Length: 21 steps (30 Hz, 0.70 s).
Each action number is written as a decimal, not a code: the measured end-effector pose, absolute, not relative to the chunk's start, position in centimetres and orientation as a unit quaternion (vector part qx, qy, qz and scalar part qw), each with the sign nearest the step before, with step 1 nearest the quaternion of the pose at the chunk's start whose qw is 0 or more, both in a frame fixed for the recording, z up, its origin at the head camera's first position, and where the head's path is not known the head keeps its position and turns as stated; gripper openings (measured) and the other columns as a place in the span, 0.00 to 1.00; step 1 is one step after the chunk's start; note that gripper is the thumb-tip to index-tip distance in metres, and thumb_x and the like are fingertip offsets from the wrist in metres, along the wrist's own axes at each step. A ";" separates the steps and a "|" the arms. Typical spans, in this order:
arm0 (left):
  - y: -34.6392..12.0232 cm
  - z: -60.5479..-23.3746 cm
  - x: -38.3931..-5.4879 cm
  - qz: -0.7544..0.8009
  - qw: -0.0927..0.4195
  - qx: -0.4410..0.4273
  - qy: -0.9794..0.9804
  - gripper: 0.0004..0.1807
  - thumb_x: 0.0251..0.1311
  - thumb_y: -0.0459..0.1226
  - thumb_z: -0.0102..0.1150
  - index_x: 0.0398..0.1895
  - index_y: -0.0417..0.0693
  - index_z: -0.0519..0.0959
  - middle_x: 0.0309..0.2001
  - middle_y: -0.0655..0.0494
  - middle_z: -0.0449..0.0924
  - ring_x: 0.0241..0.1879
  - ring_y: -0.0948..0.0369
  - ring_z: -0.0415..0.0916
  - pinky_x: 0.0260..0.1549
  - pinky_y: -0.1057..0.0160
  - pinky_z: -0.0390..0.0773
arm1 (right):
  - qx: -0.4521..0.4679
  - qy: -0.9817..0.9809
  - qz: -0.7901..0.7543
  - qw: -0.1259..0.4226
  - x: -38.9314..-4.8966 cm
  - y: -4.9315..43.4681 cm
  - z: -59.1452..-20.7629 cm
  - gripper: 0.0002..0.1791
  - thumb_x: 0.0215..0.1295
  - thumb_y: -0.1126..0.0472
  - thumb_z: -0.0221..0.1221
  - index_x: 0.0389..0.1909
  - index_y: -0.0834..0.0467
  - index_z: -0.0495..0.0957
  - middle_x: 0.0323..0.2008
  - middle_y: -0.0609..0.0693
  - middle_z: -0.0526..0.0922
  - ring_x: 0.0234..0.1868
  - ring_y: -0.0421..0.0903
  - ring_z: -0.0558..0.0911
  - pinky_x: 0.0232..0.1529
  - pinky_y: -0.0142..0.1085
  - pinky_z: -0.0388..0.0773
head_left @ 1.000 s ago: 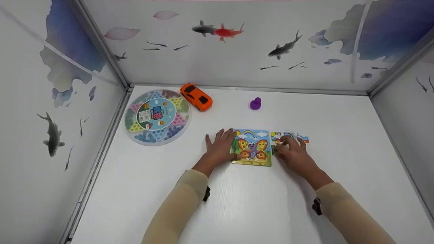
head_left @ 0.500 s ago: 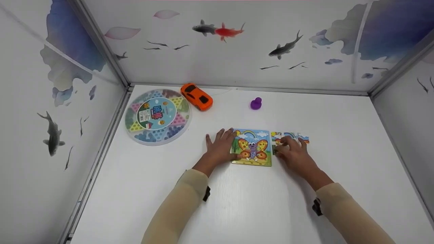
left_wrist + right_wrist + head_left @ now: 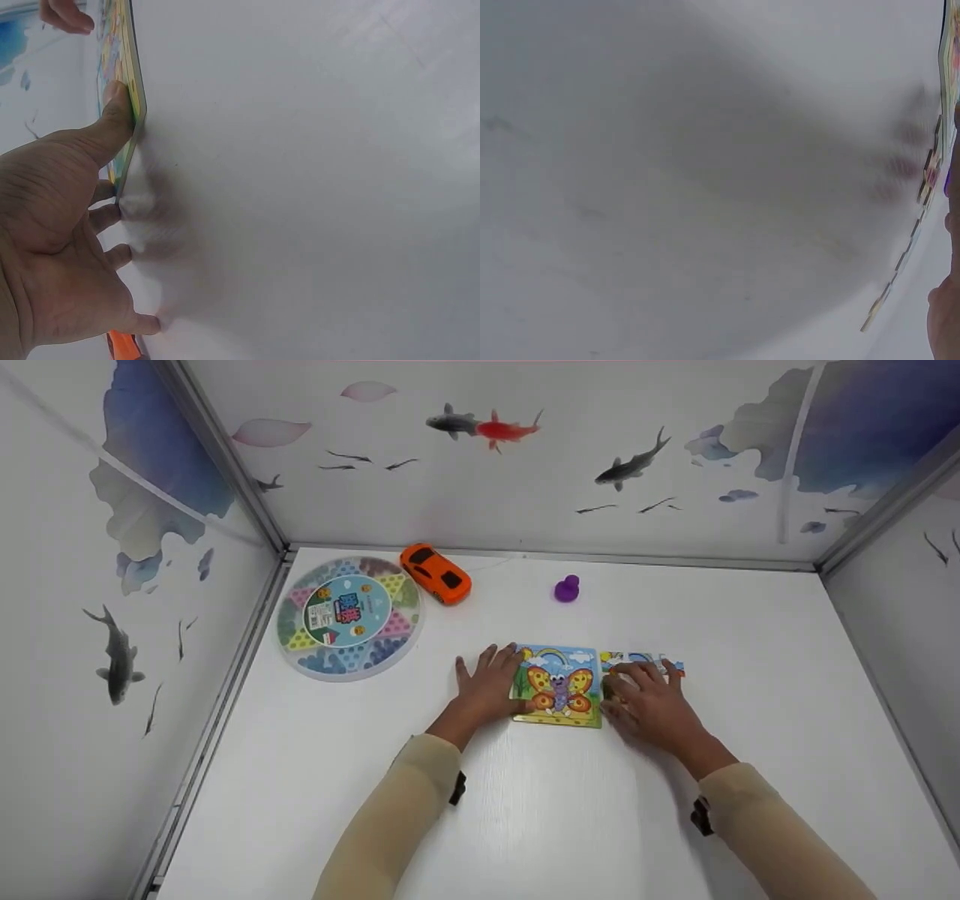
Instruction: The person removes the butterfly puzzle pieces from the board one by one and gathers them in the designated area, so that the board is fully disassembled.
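A square butterfly picture puzzle (image 3: 559, 690) lies flat on the white table. My left hand (image 3: 482, 690) is spread along its left side, thumb on the lower left corner and fingertips near the upper left edge; the left wrist view shows the thumb over the puzzle's rim (image 3: 133, 82). Directly to the right, a group of loose puzzle pieces (image 3: 673, 667) lies in a row. Over them rests my right hand (image 3: 654, 703), fingers bent lightly, thumb near the puzzle's right edge, hiding most of them. In the right wrist view the pieces (image 3: 930, 176) appear edge-on.
A round Chinese checkers set (image 3: 349, 619) lies at the back left, with an orange toy car (image 3: 436, 574) at its upper right. Further right is a small purple toy (image 3: 567, 589). White panels with painted fish (image 3: 510, 431) enclose the table's back and sides.
My right hand's fingers have spread over the loose pieces, and its thumb has shifted down toward the puzzle's right edge. The left hand and the puzzle stay in place.
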<state>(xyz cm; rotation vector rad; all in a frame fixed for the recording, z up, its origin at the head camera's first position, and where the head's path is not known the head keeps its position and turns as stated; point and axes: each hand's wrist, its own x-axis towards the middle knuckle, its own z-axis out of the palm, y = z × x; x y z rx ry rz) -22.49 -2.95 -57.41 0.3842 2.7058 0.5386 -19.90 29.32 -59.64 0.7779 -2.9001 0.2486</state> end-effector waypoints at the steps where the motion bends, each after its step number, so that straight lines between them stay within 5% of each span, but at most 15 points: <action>1: -2.9 -57.4 -22.5 0.192 0.179 0.135 0.955 0.56 0.69 0.61 0.72 0.92 0.59 0.54 0.92 0.58 0.48 0.92 0.49 0.40 0.83 0.21 0.38 | 0.256 -0.961 0.083 0.060 -19.9 29.2 -59.6 0.26 0.77 0.43 0.68 0.68 0.51 0.82 0.70 0.55 0.82 0.74 0.59 0.76 0.78 0.76 0.57; 10: -3.0 -57.6 -22.7 0.187 0.184 0.141 0.955 0.56 0.70 0.61 0.71 0.92 0.60 0.52 0.93 0.59 0.46 0.92 0.50 0.38 0.83 0.21 0.38 | 0.258 -0.963 0.064 0.041 -20.4 27.1 -59.3 0.34 0.80 0.36 0.62 0.78 0.50 0.77 0.77 0.55 0.78 0.79 0.61 0.74 0.79 0.76 0.58; 21: -3.1 -57.5 -22.7 0.166 0.177 0.150 0.958 0.56 0.70 0.63 0.69 0.92 0.60 0.52 0.92 0.59 0.47 0.92 0.50 0.41 0.83 0.21 0.42 | 0.275 -0.957 0.086 0.033 -21.1 23.7 -59.6 0.28 0.79 0.41 0.64 0.73 0.50 0.81 0.73 0.54 0.81 0.75 0.60 0.77 0.76 0.78 0.63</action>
